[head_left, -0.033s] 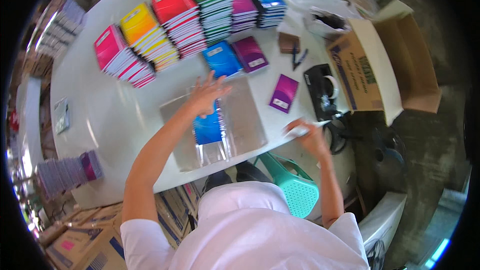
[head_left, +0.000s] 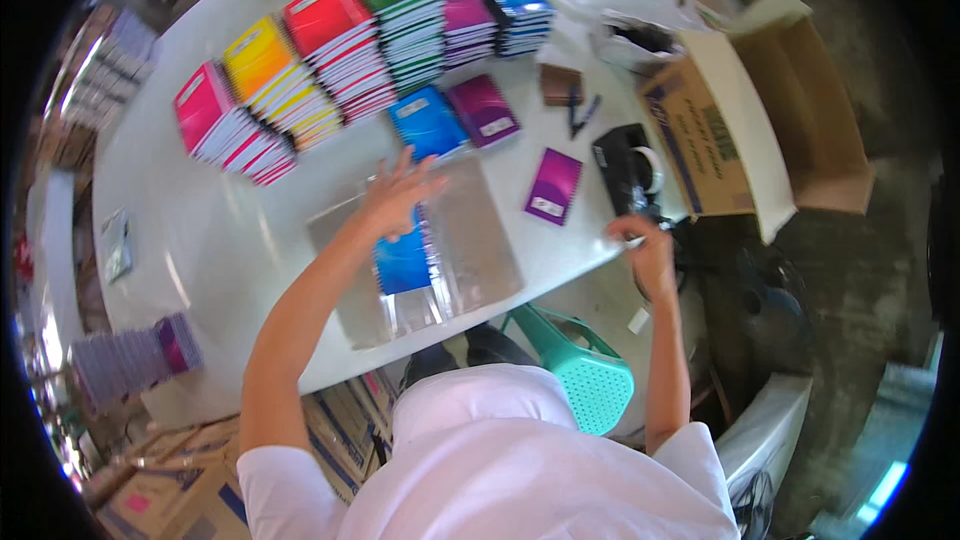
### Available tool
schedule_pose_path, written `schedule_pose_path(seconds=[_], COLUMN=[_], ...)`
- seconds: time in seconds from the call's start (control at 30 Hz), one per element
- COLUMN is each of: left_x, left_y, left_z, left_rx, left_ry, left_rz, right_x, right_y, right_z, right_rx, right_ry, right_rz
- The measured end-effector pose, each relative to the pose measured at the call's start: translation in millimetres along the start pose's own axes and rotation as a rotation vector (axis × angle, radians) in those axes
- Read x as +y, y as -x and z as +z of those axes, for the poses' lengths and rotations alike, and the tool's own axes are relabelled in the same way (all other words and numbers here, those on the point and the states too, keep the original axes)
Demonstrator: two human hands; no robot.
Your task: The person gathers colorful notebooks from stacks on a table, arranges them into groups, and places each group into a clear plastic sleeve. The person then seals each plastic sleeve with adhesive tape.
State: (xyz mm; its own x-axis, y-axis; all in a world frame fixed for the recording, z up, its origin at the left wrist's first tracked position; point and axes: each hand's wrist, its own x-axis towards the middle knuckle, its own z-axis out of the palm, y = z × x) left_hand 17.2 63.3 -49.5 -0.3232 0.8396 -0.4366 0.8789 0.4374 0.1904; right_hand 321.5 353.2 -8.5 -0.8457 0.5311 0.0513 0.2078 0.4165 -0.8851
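1. The left hand point(head_left: 393, 202) fans its fingers over the upper part of a glossy blue, rectangular, spiral-bound notebook point(head_left: 403, 268), lying below them amid clear plastic sheeting point(head_left: 485, 240).
2. The right hand point(head_left: 650, 252) curls beside a black tape dispenser point(head_left: 618, 168); whether it pinches anything cannot be told.
3. Beyond spread a smooth white table point(head_left: 235, 255), an open brown cardboard box point(head_left: 700, 145) and a green plastic stool point(head_left: 592, 388).
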Motion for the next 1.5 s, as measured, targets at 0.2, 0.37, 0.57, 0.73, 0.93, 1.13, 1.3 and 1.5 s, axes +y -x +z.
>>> schedule_pose_path(seconds=[0.2, 0.37, 0.57, 0.73, 0.93, 1.13, 1.3, 1.5], left_x=[16.0, 16.7, 7.8, -3.2, -17.8, -17.9, -27.2, -30.9], left_y=[-7.8, -3.9, 1.6, 4.2, 4.3, 3.2, -3.5, -0.9], left_z=[-15.4, -21.5, -18.1, -25.4, -12.9, -13.1, 1.0, -2.5], left_rx=[-0.036, -0.082, -0.041, -0.062, -0.037, -0.002, 0.014, -0.012], left_ry=[-0.061, -0.056, -0.013, 0.092, 0.169, 0.196, 0.226, 0.205], left_rz=[0.003, -0.056, -0.061, -0.03, -0.023, -0.013, 0.005, 0.064], right_x=[86.2, 71.0, 116.1, 117.8, 19.4, -94.4, -95.5, -109.7], right_y=[-31.6, -33.9, 24.0, 41.1, -13.9, -65.7, -71.2, -61.1], right_z=[-143.7, -124.9, -80.2, -86.2, -1.2, 228.5, 278.3, 286.3], right_rx=[0.043, -0.168, 0.143, 0.343, -0.12, -0.774, -0.732, -0.648], right_ry=[0.096, -0.209, -0.991, 0.412, 0.36, 0.073, 0.501, 0.892], right_rz=[0.594, 0.726, 0.129, 0.406, 0.273, 0.096, 0.093, 0.025])
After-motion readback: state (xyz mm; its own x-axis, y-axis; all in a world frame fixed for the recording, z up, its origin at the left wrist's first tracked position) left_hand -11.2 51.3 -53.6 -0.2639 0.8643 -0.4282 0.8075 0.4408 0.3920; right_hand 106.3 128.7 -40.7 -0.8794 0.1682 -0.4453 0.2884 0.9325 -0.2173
